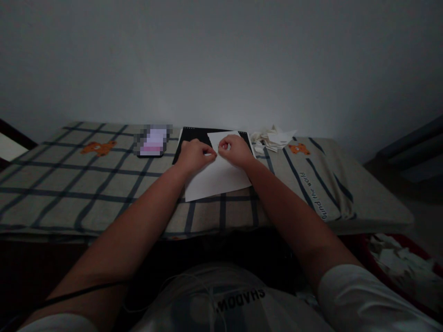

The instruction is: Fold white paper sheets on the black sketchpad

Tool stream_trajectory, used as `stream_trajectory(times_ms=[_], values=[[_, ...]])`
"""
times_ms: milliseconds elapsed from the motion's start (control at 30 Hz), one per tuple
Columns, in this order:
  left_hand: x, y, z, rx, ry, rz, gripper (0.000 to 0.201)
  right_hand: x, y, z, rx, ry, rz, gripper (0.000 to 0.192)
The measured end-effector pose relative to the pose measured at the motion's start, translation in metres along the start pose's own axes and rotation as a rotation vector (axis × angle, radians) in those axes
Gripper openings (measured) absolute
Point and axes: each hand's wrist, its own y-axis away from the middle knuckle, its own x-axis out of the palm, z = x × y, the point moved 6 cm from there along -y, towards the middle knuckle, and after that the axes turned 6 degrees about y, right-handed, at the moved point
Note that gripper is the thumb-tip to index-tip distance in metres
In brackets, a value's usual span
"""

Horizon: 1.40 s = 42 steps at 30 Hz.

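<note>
A white sheet of paper (218, 177) lies on a black mat (194, 134) on the table. My left hand (194, 154) and my right hand (235, 150) rest side by side on the sheet's upper part. Both have their fingers curled, pinching the paper near its middle where the fingertips almost meet. The far corner of the sheet sticks up past my knuckles.
A checked cloth (69, 180) with orange bear prints covers the table. A phone (152, 140) lies left of the mat. A pile of folded paper pieces (273, 138) sits at the right of the mat. A red bin with paper scraps (398, 263) stands at lower right.
</note>
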Motion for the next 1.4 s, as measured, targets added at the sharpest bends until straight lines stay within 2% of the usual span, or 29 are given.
stream_trajectory(times_ms=[67,200,333,467,600,700,767,933,1233,1400], values=[[-0.001,0.0,-0.001,0.0,0.01,-0.003,0.02,-0.005,-0.001,-0.013,0.103,-0.004,-0.002,0.013],[-0.003,0.0,0.001,-0.02,0.03,-0.015,0.02,-0.029,0.004,-0.052,0.403,0.165,-0.056,0.016],[-0.005,-0.001,0.004,-0.061,0.101,-0.012,0.022,-0.046,0.01,-0.075,0.511,0.291,-0.087,0.017],[-0.006,-0.001,0.009,-0.094,0.137,-0.007,0.025,-0.046,0.008,-0.072,0.429,0.341,-0.079,0.02],[-0.005,-0.001,0.011,-0.08,0.133,0.01,0.026,-0.039,0.001,-0.048,0.182,0.238,-0.088,0.03],[-0.005,-0.001,0.01,-0.052,0.12,0.017,0.027,-0.026,-0.002,-0.024,-0.049,0.078,0.026,0.023],[-0.006,-0.001,0.009,-0.024,0.106,0.008,0.028,-0.016,0.0,-0.015,-0.126,0.01,0.124,0.023],[-0.008,0.0,0.006,0.032,0.063,-0.013,0.027,-0.004,0.002,-0.013,-0.117,-0.044,0.245,0.024],[-0.005,0.0,0.005,0.024,0.063,0.005,0.028,-0.009,0.004,-0.002,-0.121,-0.099,0.238,0.021],[-0.006,-0.001,0.004,0.021,0.101,0.026,0.025,-0.008,0.003,-0.006,-0.114,-0.098,0.245,0.019]])
